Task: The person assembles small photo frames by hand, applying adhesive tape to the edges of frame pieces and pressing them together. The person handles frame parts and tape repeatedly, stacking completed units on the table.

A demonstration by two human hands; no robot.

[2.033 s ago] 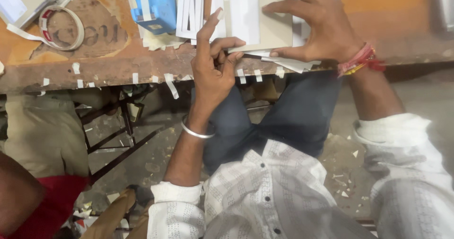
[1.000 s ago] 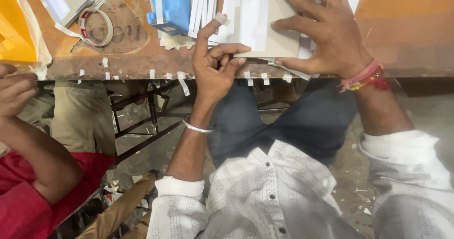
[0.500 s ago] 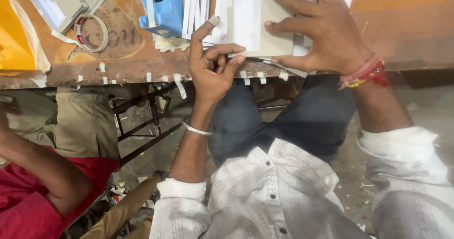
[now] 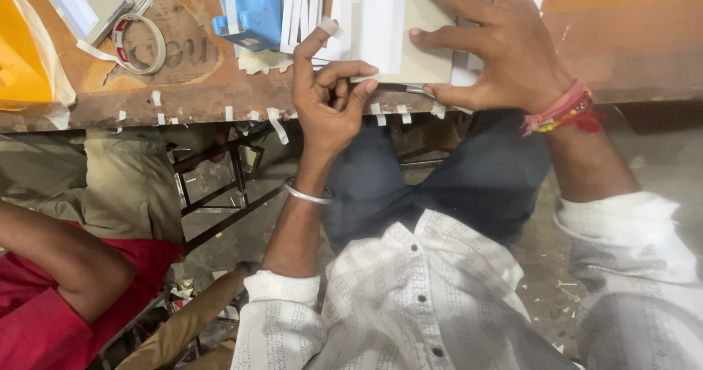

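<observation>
Grey card frame (image 4: 410,40), white centre, flat on bench edge.

The frame (image 4: 410,55) under the right hand (image 4: 505,44) is showing grey-beige card around a white middle. Pale strips of tape are dotting the worn brown table (image 4: 198,91) along its near edge. The left hand (image 4: 329,95) is wearing a white bit of tape on 1 fingertip and a silver bangle (image 4: 307,193). The dispenser (image 4: 253,7) at the far side is looking blue, the bag (image 4: 25,47) at far left yellow. The shirt (image 4: 432,297) is showing white with fine grey stripes; the wrist threads (image 4: 564,110) are glowing red and pink.
</observation>
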